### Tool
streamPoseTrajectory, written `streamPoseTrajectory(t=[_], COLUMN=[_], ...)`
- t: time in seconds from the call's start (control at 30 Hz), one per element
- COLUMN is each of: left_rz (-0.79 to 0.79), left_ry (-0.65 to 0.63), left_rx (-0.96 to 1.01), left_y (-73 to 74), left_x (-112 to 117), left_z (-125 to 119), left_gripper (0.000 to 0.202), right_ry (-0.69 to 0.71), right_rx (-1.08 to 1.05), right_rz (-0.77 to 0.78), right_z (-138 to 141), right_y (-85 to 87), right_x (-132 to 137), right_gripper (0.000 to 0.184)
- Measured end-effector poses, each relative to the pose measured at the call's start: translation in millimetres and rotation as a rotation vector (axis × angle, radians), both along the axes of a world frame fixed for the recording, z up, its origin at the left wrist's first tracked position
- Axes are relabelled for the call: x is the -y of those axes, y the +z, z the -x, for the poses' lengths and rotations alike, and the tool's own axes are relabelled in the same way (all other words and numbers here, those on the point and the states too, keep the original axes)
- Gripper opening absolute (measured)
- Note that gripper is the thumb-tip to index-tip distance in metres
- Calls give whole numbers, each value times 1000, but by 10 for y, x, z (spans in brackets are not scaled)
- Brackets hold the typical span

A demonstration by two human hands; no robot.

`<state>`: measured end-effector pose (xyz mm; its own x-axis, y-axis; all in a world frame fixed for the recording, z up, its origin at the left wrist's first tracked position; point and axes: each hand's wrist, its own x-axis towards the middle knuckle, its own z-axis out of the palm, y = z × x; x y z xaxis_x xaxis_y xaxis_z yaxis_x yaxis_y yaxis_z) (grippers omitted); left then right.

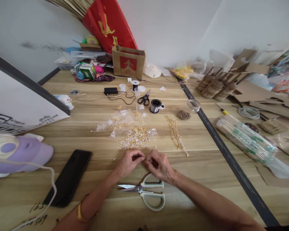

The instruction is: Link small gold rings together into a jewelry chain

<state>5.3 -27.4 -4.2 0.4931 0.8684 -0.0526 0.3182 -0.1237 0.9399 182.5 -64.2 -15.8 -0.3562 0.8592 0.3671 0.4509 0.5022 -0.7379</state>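
Note:
My left hand [130,162] and my right hand [159,165] meet almost fingertip to fingertip over the table, each in a pinch. Whatever lies between the fingertips is too small to make out. Just beyond them is a heap of small gold and silver jewelry findings [136,137]. Gold chains [174,133] lie to the right of the heap, with a paler stretch near their lower end. Closer to me, scissors with pale handles [153,192] rest with blades slightly apart, pointing left, below my hands.
Behind the heap are small plastic bags [122,117], black-handled scissors [144,98], a wire spool [155,106] and a jar of beads [185,114]. A black phone [68,178] lies left. Wrapped sticks [245,138] and cardboard [252,93] occupy the right.

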Motion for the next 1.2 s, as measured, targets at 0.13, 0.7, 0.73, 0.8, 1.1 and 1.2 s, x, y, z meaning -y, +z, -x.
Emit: streamPoseTrajectory(t=[0.13,0.7,0.73,0.8,1.1,1.2], left_rz=[1,17,26,47,37,31], left_ry=[0,-8,-8,-8,-35,-35], left_rx=[-2,2,5,9,10,9], left_y=[11,-10,-6,-1,3,4], left_x=[2,14,14,16,17,17], left_z=[-2,-2,-3,-4,13,14], left_gripper=[13,9,8,8,13,16], right_ry=[-1,-7,-8,-14,-20,-18], right_rx=[7,7,5,3,-3,-9], right_rz=[2,12,14,10,5,8], right_z=[-5,4,3,4,7,4], right_y=[5,13,8,-3,-1,-3], right_x=[1,-6,-6,-6,-6,-4], right_gripper=[6,6,6,7,9,9])
